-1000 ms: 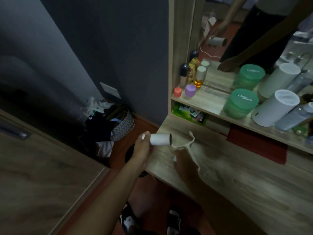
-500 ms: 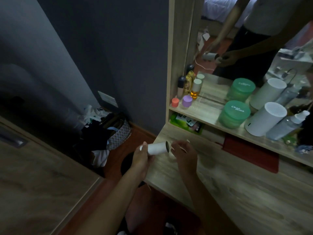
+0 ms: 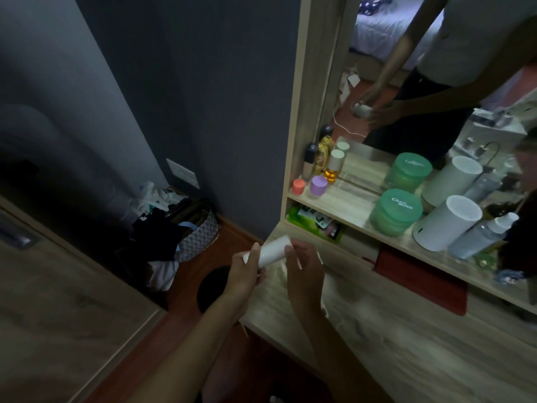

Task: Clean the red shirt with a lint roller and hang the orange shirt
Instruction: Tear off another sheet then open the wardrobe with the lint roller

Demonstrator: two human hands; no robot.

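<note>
Gripping the white cylindrical lint roller (image 3: 274, 252), the left hand (image 3: 247, 274) holds its lower-left end. Its long axis rises rightward over the wooden counter (image 3: 406, 344); right hand's (image 3: 305, 274) fingers (image 3: 290, 254) curl against its far end

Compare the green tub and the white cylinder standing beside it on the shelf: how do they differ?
The green tub is squat and wide, while the white cylinder is taller and narrower. The green tub is translucent green with white lettering on its lid; the white cylinder is plain, opaque white, with a finely perforated top. Both are round, stand on the same wooden shelf and are reflected in the mirror.

Wooden shelf (image 3: 348, 203) (mirror-backed): green jar (image 3: 395, 212), white cylinder (image 3: 446, 223), bottles.
</note>
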